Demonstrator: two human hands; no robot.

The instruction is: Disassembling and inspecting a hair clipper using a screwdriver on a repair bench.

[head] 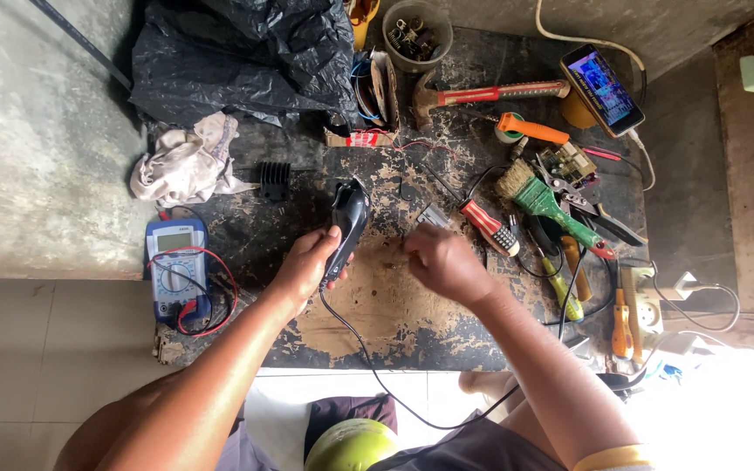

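My left hand (307,262) grips a black corded hair clipper (348,218) that lies on the worn dark workbench (377,323), blade end pointing away from me. Its black cord (368,358) runs off the near edge toward my lap. To the right of the clipper, my right hand (442,260) is closed, knuckles up, over a small grey metal part (434,215). Whether the fingers pinch something is hidden.
A blue multimeter (176,266) with red leads lies at the left. A black plastic bag (246,48) and a rag (185,161) sit at the back left. Hammer (490,92), green brush (551,205), screwdrivers (490,225), pliers (586,205) and a lit phone (602,87) crowd the right.
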